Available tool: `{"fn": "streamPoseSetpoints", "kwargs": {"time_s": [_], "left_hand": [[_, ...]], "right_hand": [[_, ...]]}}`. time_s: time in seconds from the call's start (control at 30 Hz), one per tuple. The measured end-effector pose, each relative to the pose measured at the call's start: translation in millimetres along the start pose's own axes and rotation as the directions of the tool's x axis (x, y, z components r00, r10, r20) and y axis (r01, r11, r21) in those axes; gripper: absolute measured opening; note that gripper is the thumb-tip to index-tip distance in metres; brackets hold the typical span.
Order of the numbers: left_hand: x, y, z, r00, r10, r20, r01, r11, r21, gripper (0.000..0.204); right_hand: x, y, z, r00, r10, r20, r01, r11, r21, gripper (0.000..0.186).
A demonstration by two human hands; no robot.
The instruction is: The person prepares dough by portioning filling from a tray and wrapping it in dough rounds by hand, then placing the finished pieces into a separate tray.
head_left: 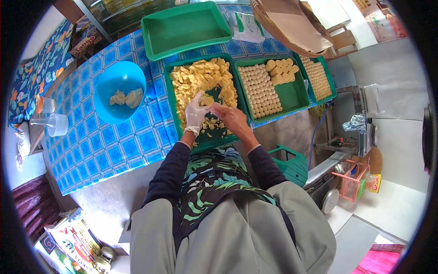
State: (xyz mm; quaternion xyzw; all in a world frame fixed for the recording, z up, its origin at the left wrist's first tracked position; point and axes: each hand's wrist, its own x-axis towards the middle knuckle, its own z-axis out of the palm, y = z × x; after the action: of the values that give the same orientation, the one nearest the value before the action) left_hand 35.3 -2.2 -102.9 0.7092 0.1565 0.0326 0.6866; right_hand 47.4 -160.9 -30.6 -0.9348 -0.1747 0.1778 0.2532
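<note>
Both my hands meet over a green tray (169,91) heaped with yellow, crumbly filling (189,75). My left hand (195,116), in a thin clear glove, is closed around a small round yellow lump of filling (208,100). My right hand (232,119) comes in from the right, its fingers drawn together against the left fingertips beside the lump. What lies between the right fingers is hidden. Under my hands the tray bottom shows dark green with loose crumbs.
Another green tray (292,96) holds rows of pale balls and stacked yellow rounds. Beyond it is a further tray of balls (318,78). A blue bowl (106,107) with white dough, an upper green tray (187,29) and a plastic pack (246,27) share the checked tablecloth. A green stool (292,166) stands below.
</note>
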Motion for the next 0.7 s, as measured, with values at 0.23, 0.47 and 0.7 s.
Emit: {"fn": "streamPoseSetpoints", "kwargs": {"time_s": [0.23,0.47,0.7], "left_hand": [[-4.7,-6.0,4.6,0.971,-0.100,-0.215,0.076,0.990,-0.121,0.021],[-18.3,4.7,3.4,0.979,0.191,-0.072,-0.129,0.853,0.506,0.018],[-24.2,2.7,8.3,0.977,0.210,0.016,-0.202,0.912,0.357,0.017]], "right_hand": [[-8.6,-8.2,-16.6,0.951,0.060,-0.303,-0.037,0.996,0.080,0.036],[-8.0,21.8,-8.9,0.959,-0.095,-0.267,0.043,0.980,-0.194,0.023],[-16.5,6.7,16.9,0.980,0.011,-0.198,0.013,0.992,0.124,0.026]]}}
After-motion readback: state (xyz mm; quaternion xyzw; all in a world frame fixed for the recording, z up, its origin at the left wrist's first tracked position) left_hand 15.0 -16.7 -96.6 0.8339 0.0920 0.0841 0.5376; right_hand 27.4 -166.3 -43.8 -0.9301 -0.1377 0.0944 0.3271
